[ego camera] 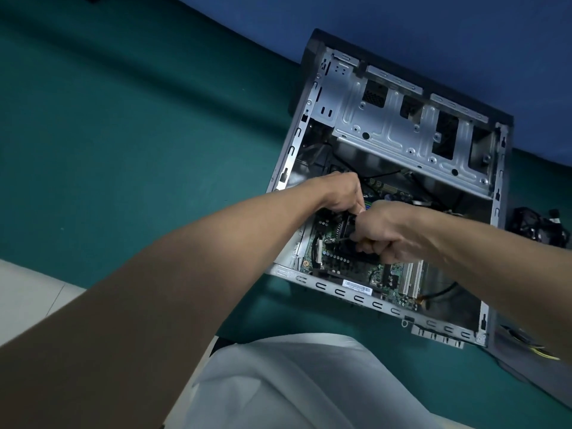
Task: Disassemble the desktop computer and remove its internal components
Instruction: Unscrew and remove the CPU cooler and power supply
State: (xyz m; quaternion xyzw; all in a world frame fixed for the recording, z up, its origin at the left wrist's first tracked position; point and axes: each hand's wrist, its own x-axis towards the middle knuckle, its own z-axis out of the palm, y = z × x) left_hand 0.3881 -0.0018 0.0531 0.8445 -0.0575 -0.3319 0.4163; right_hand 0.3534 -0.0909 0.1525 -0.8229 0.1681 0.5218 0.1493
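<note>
An open desktop case lies on its side on a green table, its green motherboard exposed. My right hand grips a screwdriver whose tip meets a screw beside the black CPU cooler. Just above the cooler, my left hand has its fingers curled down onto the cooler's top edge; what the fingers hold is hidden. A silver drive cage fills the far half of the case.
A black part with cables lies on the table right of the case. A dark panel with yellow wires sits at the near right. White cloth on my lap is below; a blue wall rises behind.
</note>
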